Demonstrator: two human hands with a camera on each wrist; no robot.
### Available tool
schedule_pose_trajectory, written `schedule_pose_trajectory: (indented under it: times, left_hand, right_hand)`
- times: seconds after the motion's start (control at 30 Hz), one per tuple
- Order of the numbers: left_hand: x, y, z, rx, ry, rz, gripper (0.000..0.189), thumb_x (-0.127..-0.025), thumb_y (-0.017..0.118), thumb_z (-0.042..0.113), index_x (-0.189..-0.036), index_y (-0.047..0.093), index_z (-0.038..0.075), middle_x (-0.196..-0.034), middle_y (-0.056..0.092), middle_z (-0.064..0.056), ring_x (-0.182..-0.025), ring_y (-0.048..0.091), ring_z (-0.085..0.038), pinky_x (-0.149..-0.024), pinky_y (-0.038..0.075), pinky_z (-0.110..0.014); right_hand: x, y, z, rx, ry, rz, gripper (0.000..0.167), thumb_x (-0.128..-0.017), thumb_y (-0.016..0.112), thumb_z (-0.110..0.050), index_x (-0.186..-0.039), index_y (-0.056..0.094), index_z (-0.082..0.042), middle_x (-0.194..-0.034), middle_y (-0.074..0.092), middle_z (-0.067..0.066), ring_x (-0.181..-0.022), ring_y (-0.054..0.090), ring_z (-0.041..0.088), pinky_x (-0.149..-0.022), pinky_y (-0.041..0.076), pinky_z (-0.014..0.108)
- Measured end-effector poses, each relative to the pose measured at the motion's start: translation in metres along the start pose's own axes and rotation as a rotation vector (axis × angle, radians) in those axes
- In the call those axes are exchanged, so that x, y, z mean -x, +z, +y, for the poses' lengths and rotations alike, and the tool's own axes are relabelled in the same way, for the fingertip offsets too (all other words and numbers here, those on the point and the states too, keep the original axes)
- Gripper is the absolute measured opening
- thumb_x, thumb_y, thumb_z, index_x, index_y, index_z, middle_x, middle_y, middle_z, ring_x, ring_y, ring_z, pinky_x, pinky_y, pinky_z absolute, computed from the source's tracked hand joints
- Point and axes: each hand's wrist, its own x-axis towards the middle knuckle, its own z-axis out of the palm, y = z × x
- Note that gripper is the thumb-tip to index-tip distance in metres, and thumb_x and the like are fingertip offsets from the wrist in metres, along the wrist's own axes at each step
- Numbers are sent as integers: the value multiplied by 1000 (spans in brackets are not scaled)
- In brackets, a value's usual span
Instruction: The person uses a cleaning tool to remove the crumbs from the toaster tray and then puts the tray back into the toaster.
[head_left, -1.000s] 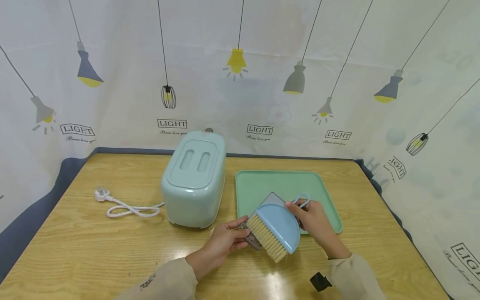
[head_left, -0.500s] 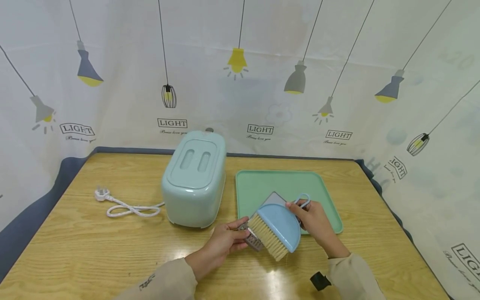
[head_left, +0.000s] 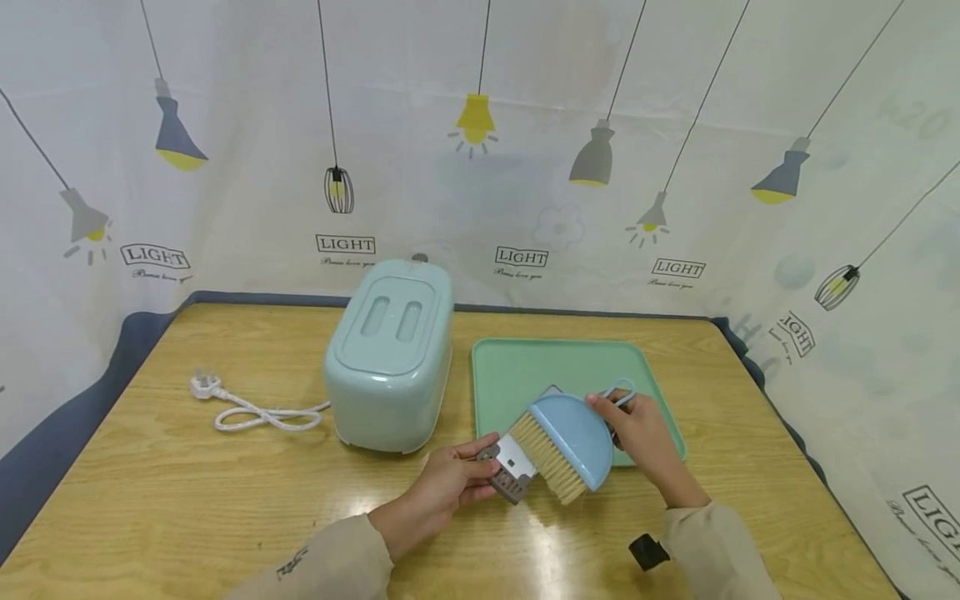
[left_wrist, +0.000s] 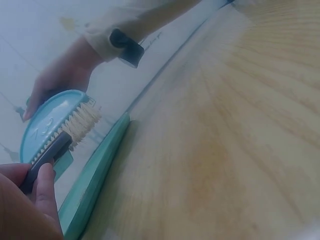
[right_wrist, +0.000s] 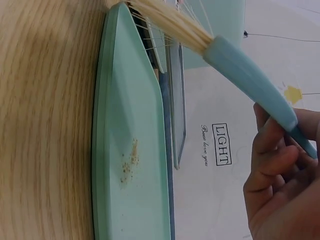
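Note:
My left hand [head_left: 442, 483] pinches the grey-brown end of a flat metal crumb tray [head_left: 510, 475], thumb on top. The crumb tray slants up over the near edge of a green serving tray [head_left: 558, 358]. In my right hand [head_left: 641, 429] is a light blue half-round brush [head_left: 577, 435], gripped near its loop. Its pale bristles [head_left: 553, 461] lie across the crumb tray's face and hide much of its middle. Brown crumbs [right_wrist: 130, 162] lie on the serving tray in the right wrist view.
A mint toaster [head_left: 390, 367] with its lid on stands left of the serving tray. Its white cord [head_left: 270, 417] and plug [head_left: 204, 385] lie on the wooden table [head_left: 187, 500]. A printed curtain [head_left: 420, 125] hangs behind.
The brush has moved right and slightly away along the crumb tray, uncovering more of the metal near my left hand. The left hand has stayed nearly still.

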Motion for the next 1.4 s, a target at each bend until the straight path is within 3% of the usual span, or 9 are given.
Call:
schedule_pose_trajectory:
  times: [0.2,0.53,0.83,1.17,1.27,1.4]
  left_hand:
    - [2,-1,3,-4,2,-1,51,-91,60,2,-141,47,3,-130,58,-25,-80,66,-7,-66,57,-15]
    - [3,-2,4,-13,1,-6,52,-91,61,3,-141,47,4,-126,61,-22,-80,66,-7,-65,56,-14]
    - [2,-6,4,5,-4,-2,53,-90,63,3,-140,48,5,-120,65,-19,-76,66,-7,-64,56,-14]
    - [1,-10,2,13,-2,-20,53,-90,63,3,-141,48,4,-116,67,-15,-76,67,-7,-64,56,-15]
    - [1,-11,2,10,-1,-21,53,-90,63,4,-141,47,4,-117,66,-16,-76,67,-7,-64,56,-14]
    - [1,-11,2,5,-1,-21,53,-90,62,4,-141,47,5,-118,66,-16,-76,67,-7,-65,56,-14]
  right_hand:
    - [-4,-7,4,21,-6,42,39,-96,59,-33,-71,54,-4,-47,33,-6,-42,31,8,-42,34,25]
    - [-8,-16,9,77,-5,88,41,-96,58,-37,-87,66,2,-49,42,-3,-44,40,10,-44,40,26]
    - [-9,-24,19,109,-30,115,42,-98,55,-38,-105,67,2,-68,58,-2,-57,52,13,-52,51,28]
    - [-10,-32,24,109,-43,144,38,-98,56,-33,-113,66,0,-80,64,-3,-60,51,12,-55,49,25]
    - [-9,-33,25,121,-65,150,36,-98,56,-32,-114,66,-1,-94,68,1,-62,53,9,-56,51,25]
    - [-9,-33,26,146,-92,161,35,-98,57,-32,-112,68,-2,-101,70,10,-62,53,7,-57,52,26]
